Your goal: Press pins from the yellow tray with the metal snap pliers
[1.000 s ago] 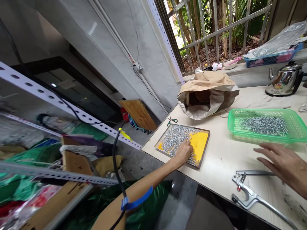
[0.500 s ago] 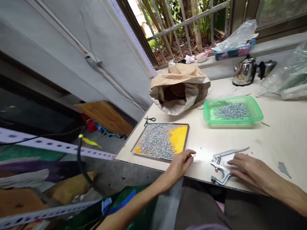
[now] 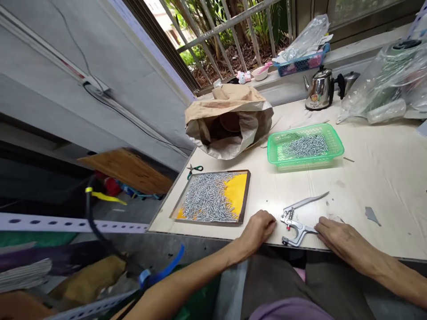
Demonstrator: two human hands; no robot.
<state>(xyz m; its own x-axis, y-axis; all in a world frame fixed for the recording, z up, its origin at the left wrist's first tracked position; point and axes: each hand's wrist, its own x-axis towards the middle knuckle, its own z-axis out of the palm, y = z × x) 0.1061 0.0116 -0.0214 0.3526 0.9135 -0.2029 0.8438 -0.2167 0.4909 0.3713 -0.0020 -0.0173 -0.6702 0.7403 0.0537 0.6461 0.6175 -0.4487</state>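
Note:
Snap pliers (image 3: 296, 231) with a spring and a red-tipped part lie on the table near its front edge, their handles apart. The fingers of my right hand (image 3: 342, 238) are closed on the end of the lower handle. To the left of the pliers' jaws, my left hand (image 3: 256, 231) rests at the table edge with curled fingers; whatever they may hold is hidden. Beyond my left hand is a shallow tray (image 3: 247, 191) with a yellow bottom, strewn with small silvery metal pins (image 3: 208, 198). More such pieces lie in a green plastic basket (image 3: 272, 161).
Green-handled scissors (image 3: 195, 170) lie behind the tray. A brown paper bag (image 3: 228, 118) gapes open at the back left. A steel kettle (image 3: 319, 91) and clear plastic bags (image 3: 383, 95) stand at the back right. A grey scrap (image 3: 372, 216) lies at the right.
My right hand has come down onto the handle of the pliers. My left hand has drawn away from the tray to the table edge, its fingers more curled. The view has shifted right.

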